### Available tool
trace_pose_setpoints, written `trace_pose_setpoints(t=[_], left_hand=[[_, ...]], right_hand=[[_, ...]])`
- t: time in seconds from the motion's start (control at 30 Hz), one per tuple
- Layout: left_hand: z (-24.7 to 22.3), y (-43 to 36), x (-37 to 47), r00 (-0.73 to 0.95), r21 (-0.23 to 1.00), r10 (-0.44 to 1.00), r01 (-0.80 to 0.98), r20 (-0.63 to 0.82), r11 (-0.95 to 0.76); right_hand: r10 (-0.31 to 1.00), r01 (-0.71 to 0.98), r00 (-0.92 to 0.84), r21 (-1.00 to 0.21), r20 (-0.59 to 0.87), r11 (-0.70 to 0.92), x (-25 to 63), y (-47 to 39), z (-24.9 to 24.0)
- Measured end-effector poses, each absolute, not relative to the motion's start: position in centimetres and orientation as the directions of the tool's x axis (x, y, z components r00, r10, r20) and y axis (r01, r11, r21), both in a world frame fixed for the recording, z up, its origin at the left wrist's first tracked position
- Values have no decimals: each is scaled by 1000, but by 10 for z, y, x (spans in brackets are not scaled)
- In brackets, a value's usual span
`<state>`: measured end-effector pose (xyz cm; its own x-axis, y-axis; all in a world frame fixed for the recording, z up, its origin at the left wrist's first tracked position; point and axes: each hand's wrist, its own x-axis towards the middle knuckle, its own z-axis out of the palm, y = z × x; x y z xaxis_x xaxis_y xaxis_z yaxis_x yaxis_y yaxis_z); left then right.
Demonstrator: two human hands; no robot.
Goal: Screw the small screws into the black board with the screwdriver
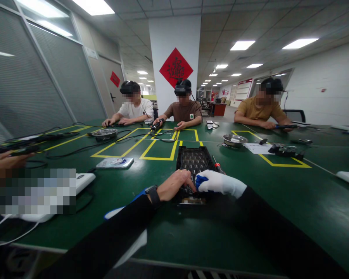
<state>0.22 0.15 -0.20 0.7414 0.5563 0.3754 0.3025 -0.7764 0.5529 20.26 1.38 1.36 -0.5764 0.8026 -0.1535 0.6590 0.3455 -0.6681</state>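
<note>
A black tray-like unit (194, 155) with rows of small shiny parts lies on the green table in front of me. My left hand (178, 184), bare with a dark watch on the wrist, reaches over its near left part, fingers bent down onto it; whether they hold anything is hidden. My right hand (211, 181), in a white and blue glove, is closed at the unit's near right side, and what it holds, if anything, I cannot make out. A red and black screwdriver (218, 167) lies just right of the unit.
Across the green table (151, 182) sit three people in headsets. A phone (115, 162) and white device (85, 181) lie left. Metal bowls (105, 133) (234, 140), cables and black parts (286, 151) are farther back. Another person's hand (2, 162) is at far left.
</note>
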Motion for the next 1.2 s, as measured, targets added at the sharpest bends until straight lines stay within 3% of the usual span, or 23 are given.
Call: trace_pose_setpoints(t=[0.33, 0.43, 0.5, 0.57, 0.63, 0.77, 0.9, 1.1, 1.2], left_hand=[[-1, 0, 3, 649, 543, 652, 409, 392, -733], [-1, 3, 4, 554, 516, 717, 503, 424, -693], [-3, 8, 3, 494, 497, 746, 556, 447, -666], [-7, 14, 1, 444, 494, 764, 586, 468, -642], [-12, 19, -1, 385, 511, 789, 608, 479, -607], [-22, 26, -4, 319, 554, 837, 636, 445, -537], [-24, 27, -3, 313, 583, 861, 637, 402, -504], [-22, 26, -3, 317, 582, 862, 639, 397, -503], [-23, 26, -3, 324, 571, 857, 642, 401, -511]], right_hand=[[792, 542, -605, -772, -84, 332, 203, 13, 14], [826, 481, -541, -746, 159, 459, 218, 16, 30], [838, 544, -336, -637, 430, 546, 238, 24, 36], [795, 665, -285, -486, 536, 566, 261, 35, 32], [809, 734, -400, -378, 430, 564, 280, 44, 20], [846, 754, -463, -385, 263, 532, 293, 53, -4], [862, 797, -431, -335, 269, 503, 290, 53, -6], [814, 813, -525, -136, 247, 566, 291, 51, -3], [792, 794, -493, -187, 359, 579, 299, 53, -9]])
